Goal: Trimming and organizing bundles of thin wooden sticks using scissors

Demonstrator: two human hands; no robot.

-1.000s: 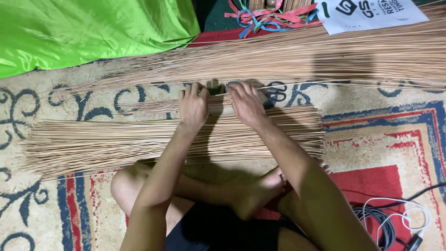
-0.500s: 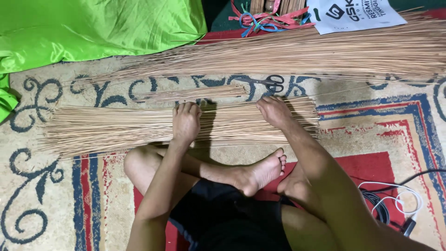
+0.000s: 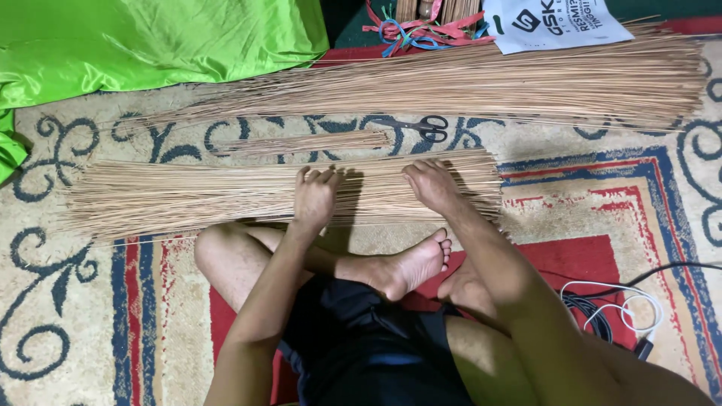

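Note:
I sit cross-legged on a patterned carpet. A flat spread of thin tan sticks (image 3: 188, 197) lies across the carpet just beyond my legs. My left hand (image 3: 314, 197) rests palm down on its middle, fingers apart. My right hand (image 3: 432, 185) presses flat on the same spread nearer its right end. Neither hand grips anything. A small thin bunch of sticks (image 3: 301, 143) lies just beyond, and a much longer, thicker pile of sticks (image 3: 481, 81) stretches across the carpet farther away.
Black-handled scissors (image 3: 427, 128) lie between the two piles. Green shiny cloth (image 3: 135, 37) covers the far left. Coloured ribbons (image 3: 421, 31) and a white printed bag (image 3: 560, 24) sit at the far edge. White and black cables (image 3: 624, 304) lie at my right.
Both hands drew back from the small far bunch onto the near spread of sticks and moved apart. The view shifted, so the piles now sit lower and more to the right.

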